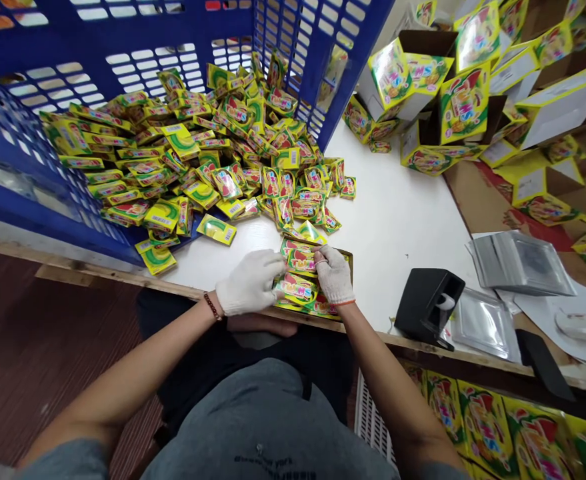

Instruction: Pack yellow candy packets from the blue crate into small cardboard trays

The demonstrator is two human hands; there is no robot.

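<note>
Both my hands wear white knit gloves and are over an open display box [351,261] at the table's front edge. Small yellow-green packets printed with colourful letters lie in rows inside it. My left hand [251,283] has curled fingers against the left end of one small packet [300,263]. At that packet's right end, my right hand [333,275] closes with thumb and fingers. Another packet [297,288] lies flat just below it. Beyond the box, a large heap of the same packets [237,113] spills from a tipped blue plastic crate [173,27].
Empty display boxes [465,107] are piled at the back right. A black tape dispenser [427,303] stands right of my hands, beside clear plastic trays [523,263] and a tape roll [583,325]. Filled-looking yellow boxes [487,420] sit below the table at right.
</note>
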